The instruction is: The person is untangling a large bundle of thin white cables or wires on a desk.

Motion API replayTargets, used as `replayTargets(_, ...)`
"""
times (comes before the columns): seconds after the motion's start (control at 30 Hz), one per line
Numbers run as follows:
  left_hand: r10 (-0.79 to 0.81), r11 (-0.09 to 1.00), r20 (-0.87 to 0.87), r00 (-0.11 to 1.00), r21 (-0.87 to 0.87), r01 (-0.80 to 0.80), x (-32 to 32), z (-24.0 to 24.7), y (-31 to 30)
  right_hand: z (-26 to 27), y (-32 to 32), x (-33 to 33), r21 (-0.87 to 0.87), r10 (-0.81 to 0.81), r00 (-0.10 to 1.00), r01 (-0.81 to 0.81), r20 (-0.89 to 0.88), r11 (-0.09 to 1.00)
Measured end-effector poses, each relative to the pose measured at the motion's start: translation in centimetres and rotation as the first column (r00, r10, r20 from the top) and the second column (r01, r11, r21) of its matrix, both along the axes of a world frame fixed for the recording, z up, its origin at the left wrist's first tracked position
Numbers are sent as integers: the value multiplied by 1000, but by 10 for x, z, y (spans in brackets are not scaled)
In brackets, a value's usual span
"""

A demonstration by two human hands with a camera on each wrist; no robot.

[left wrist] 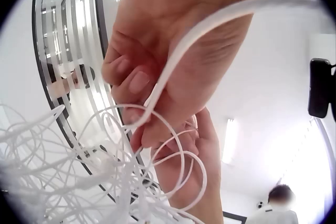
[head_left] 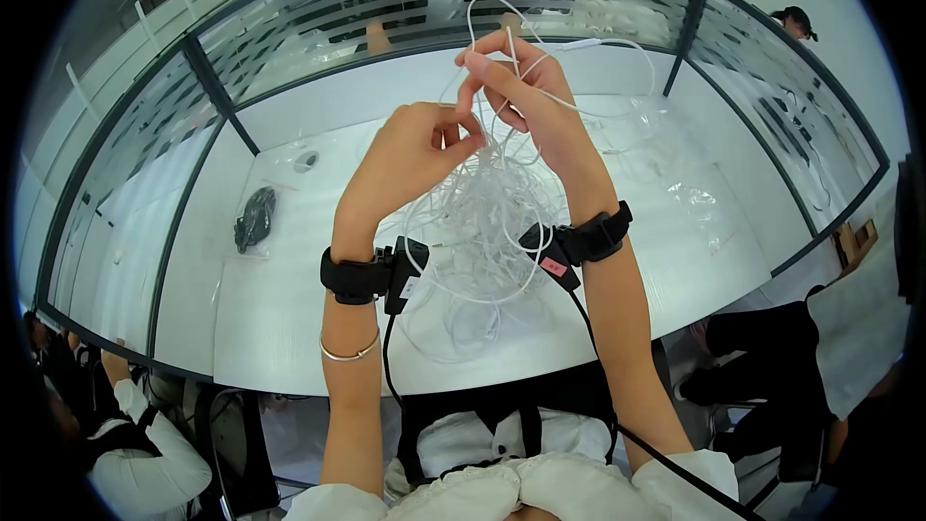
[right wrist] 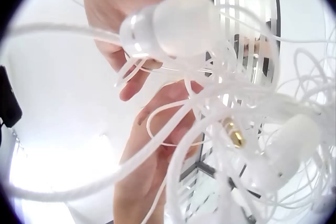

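Note:
A tangled heap of thin white earphone cables (head_left: 497,198) lies mid-table, strands rising from it to both hands. My left hand (head_left: 410,150) pinches a white cable (left wrist: 181,45) between thumb and fingertips just above the heap. Slightly higher and to the right, my right hand (head_left: 531,87) has bent fingers holding a strand, with loops draped between and over them. In the right wrist view a white plastic end piece (right wrist: 184,24) hangs in front of the hand, and a gold plug tip (right wrist: 235,136) shows among the strands. One large loop hangs down between the wrists.
On the white table (head_left: 309,318), a black plastic bundle (head_left: 256,220) lies at left near a round cable hole (head_left: 306,162). Clear plastic (head_left: 694,198) lies at right. Low partitions (head_left: 598,63) with striped glass enclose the back and sides. Other people sit around.

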State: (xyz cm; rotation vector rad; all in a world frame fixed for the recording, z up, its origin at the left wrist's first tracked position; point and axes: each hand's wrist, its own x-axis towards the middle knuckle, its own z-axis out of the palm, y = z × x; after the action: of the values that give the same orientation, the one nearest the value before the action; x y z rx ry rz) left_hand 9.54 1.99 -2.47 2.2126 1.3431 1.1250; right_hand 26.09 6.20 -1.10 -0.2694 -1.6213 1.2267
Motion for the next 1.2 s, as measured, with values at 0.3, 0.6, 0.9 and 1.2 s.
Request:
replayTargets(0.3,-127,973,526,841,230,3,-12,18,-1,-15,4,-10,154,-113,906,53,408,987)
replayTargets(0.6,-80,988,342,936,153,28,-16,3,10,-17,13,1,234,-170,913,86,370,969)
replayTargets(0.9,-67,993,96,993,-92,76,-10,-11,16,-15,21,20,104,-131,911,98,391,990)
replayTargets(1.2,-140,930,257,956,-297,216,-16,-11,14,-17,24,22,108,-124,911,89,393,990)
